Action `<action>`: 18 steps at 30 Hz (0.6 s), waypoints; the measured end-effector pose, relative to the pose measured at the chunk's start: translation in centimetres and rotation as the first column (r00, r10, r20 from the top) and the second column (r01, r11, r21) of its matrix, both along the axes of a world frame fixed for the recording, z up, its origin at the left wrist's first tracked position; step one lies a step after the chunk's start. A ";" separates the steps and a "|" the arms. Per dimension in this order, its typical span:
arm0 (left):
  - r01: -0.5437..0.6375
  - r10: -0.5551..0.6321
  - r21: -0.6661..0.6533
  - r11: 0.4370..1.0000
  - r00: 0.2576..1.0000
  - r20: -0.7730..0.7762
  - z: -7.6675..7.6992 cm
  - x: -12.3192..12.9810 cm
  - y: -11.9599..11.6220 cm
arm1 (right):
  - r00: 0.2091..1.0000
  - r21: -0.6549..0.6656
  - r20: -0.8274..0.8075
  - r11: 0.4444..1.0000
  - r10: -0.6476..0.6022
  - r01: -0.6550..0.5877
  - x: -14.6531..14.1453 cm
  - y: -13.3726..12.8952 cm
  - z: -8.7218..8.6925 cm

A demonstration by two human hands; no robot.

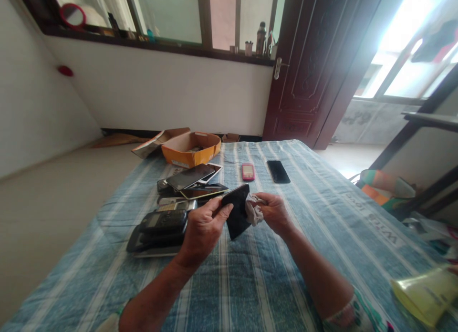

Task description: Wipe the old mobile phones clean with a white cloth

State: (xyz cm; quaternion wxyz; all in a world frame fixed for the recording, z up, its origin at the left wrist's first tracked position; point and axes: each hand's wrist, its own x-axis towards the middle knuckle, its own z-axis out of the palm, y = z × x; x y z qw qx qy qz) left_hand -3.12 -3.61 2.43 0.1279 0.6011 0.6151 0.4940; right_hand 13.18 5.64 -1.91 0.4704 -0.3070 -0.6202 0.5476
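A black phone (236, 215) is held tilted above the table by my left hand (205, 225), thumb on its face and fingers at its upper left edge. My right hand (275, 212) grips a crumpled whitish cloth (254, 211), which touches the phone's right side. Left of the phone lies a pile of phones and devices, with a dark phone (189, 177) on top at the back and a black handset (166, 222) nearer. Beyond my hands, a small pink device (248, 172) and another black phone (278, 171) lie flat.
An open orange box (193, 150) stands at the table's far left edge. Blue striped cloth (322, 198) covers the table. Yellow plastic packaging (424, 294) lies at the near right corner. A dark red door (304, 69) and a window ledge are behind.
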 end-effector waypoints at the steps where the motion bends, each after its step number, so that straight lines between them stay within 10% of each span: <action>1: 0.001 -0.001 -0.001 1.000 1.000 0.009 0.0 0.0 0.0 | 1.000 -0.018 0.006 1.000 0.017 -0.016 -0.1 0.0 -0.1; 10: -0.011 0.012 -0.009 1.000 0.996 0.090 0.1 -0.1 0.1 | 0.984 -0.157 0.079 0.977 0.159 -0.146 0.2 -0.1 -0.5; 18: -0.026 0.027 -0.010 1.000 0.994 0.110 0.1 0.0 0.2 | 0.988 -0.025 0.071 0.990 -0.139 0.141 -0.2 -0.2 0.0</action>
